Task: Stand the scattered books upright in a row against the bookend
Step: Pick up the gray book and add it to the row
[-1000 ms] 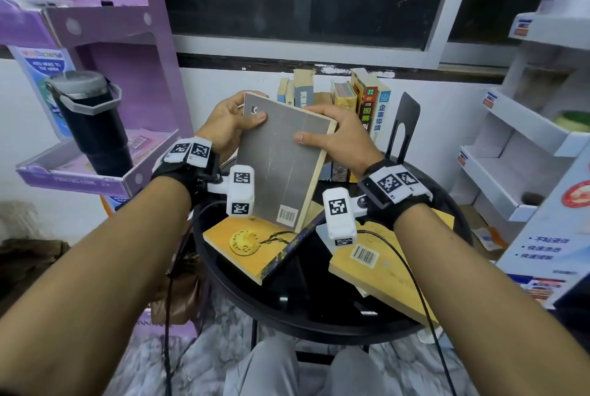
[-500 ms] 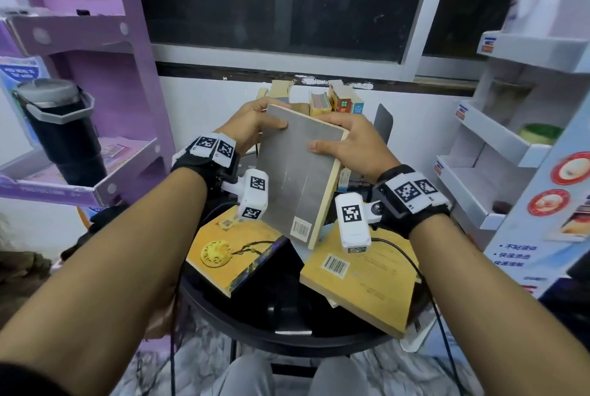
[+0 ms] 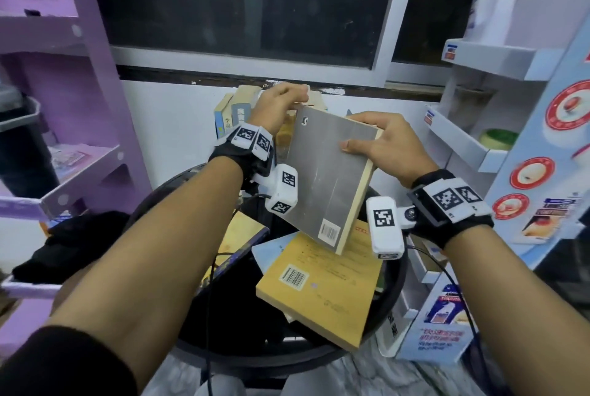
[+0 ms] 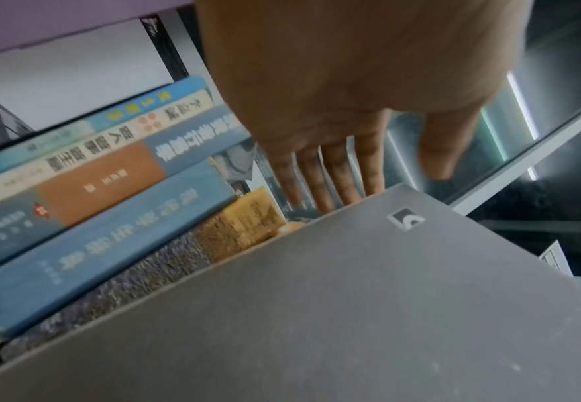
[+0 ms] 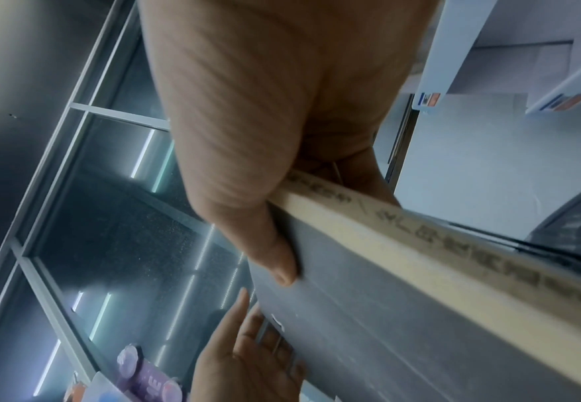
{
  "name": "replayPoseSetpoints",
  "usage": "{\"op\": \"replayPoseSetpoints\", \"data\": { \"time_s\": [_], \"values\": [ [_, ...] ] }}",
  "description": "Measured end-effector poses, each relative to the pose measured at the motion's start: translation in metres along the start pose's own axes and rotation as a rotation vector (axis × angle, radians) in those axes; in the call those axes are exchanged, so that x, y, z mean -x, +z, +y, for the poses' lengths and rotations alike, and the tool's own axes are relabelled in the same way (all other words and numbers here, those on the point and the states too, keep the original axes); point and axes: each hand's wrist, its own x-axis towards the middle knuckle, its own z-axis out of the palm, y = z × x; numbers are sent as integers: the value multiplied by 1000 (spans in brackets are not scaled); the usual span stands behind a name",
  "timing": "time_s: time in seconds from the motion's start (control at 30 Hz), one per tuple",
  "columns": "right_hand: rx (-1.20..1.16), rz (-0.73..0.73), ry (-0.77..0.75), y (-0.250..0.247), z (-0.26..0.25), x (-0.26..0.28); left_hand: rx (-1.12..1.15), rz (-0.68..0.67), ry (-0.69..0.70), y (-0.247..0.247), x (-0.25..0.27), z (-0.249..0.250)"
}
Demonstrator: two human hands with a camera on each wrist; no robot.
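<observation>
A grey book [image 3: 329,178] hangs tilted above the black round table [image 3: 319,360], barcode end down. My right hand [image 3: 367,137] grips its top right corner at the cream spine [image 5: 419,244], thumb on the cover. My left hand [image 3: 284,101] is at the top left corner; its straight fingers [image 4: 337,179] reach behind the book's top edge, thumb apart. Behind the grey book stands the row of upright books [image 4: 109,190], seen also in the head view as upright books [image 3: 236,111]. The bookend is hidden. A yellow book [image 3: 319,290] and another yellow book [image 3: 236,242] lie flat.
A purple shelf unit [image 3: 64,108] stands left, with a black tumbler [image 3: 16,146] on it. A white display rack [image 3: 472,140] and a carton [image 3: 440,325] crowd the right side. A black cloth [image 3: 73,242] lies at the table's left. A window wall is behind.
The grey book has risen and moved back toward the upright row. My left hand has slid from the book's left edge up to its top corner.
</observation>
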Motion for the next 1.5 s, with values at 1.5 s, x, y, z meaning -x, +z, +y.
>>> {"op": "replayPoseSetpoints", "data": {
  "time_s": [1.5],
  "values": [
    [329, 275, 155, 56, 66, -93, -939, -156, 356, 17, -74, -57]
  ]
}}
